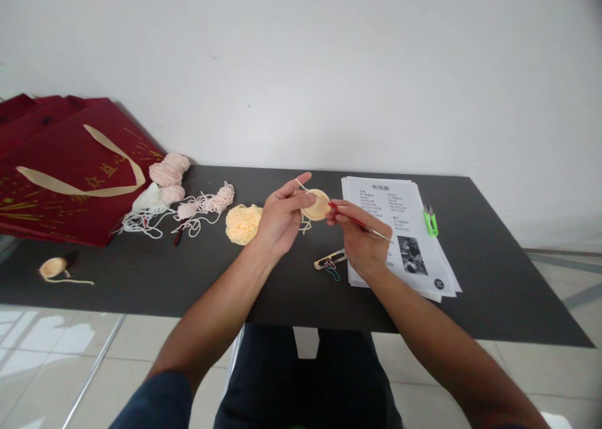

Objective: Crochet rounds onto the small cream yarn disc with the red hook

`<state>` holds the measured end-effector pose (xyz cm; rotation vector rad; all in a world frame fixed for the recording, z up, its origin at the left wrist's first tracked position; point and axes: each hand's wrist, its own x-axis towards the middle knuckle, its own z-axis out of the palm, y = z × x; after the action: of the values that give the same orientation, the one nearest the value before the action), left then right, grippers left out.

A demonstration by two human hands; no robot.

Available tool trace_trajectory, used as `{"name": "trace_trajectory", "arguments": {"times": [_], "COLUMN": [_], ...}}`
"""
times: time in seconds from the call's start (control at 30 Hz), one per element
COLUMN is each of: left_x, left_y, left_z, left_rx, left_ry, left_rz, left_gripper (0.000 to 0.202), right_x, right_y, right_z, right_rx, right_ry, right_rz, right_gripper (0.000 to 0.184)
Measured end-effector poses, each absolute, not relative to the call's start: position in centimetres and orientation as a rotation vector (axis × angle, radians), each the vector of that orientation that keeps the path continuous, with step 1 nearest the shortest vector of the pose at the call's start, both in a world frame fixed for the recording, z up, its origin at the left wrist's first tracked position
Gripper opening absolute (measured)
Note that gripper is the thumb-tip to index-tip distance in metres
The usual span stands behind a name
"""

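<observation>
My left hand (281, 217) pinches a small round tan crochet piece (318, 204) above the dark table (493, 272), with a strand of tan yarn running over its raised forefinger. My right hand (360, 238) is closed on a red-handled crochet hook (361, 223) whose tip meets the piece's right edge. Just left of my left hand, a loose heap of yellow yarn (242, 223) lies on the table.
A stack of printed sheets (401, 234) lies at the right with green snips (430, 221) beside it. A small clip-like tool (330, 260) sits below my hands. Pink and white yarn (175, 194), red gift bags (70, 169) and a tan crochet disc (53, 268) lie at the left.
</observation>
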<state>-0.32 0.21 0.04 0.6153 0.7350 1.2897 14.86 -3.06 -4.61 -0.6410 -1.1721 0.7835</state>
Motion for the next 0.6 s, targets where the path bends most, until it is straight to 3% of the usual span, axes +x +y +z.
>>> {"name": "trace_trajectory", "arguments": {"times": [0.2,0.4,0.6], "left_x": [-0.3,0.2,1.0], "left_y": [0.0,-0.3,-1.3], "left_z": [0.2,-0.6,-0.4], "left_rx": [0.767,0.962,1.254], "left_ry": [0.808,1.065,1.238], "left_rz": [1.274,1.440,1.598], "left_gripper": [0.058,0.062,0.045], "right_x": [15.9,16.1,15.2], "right_y": [-2.1,-2.6,-4.1], "right_z": [-3.2,-2.4,-2.2], "right_rx": [-0.620,-0.657,-0.752], "right_ry": [-1.069,-1.187,-1.241], "right_rz": [0.977,0.753,0.541], "right_gripper": [0.006,0.008,0.007]}}
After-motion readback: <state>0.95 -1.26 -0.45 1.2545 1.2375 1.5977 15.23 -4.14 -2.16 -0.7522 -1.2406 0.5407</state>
